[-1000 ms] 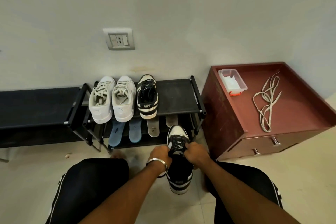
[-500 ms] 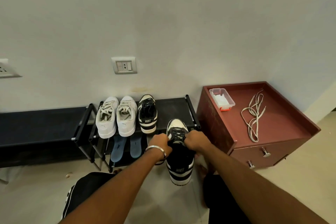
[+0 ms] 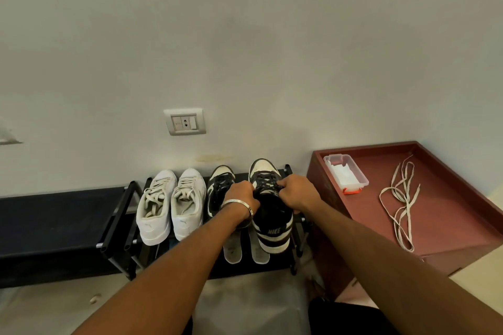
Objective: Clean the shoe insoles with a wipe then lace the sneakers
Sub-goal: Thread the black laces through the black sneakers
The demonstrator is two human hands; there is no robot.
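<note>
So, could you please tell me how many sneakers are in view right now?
4: two white sneakers side by side on the rack's top shelf, a black-and-white one beside them, and another held in both hands.

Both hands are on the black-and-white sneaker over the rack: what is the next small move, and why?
Probably lower the held sneaker onto the rack's top shelf beside its mate. The left hand and right hand grip it at the laces, it looks laced, and it hangs over the free spot.
</note>
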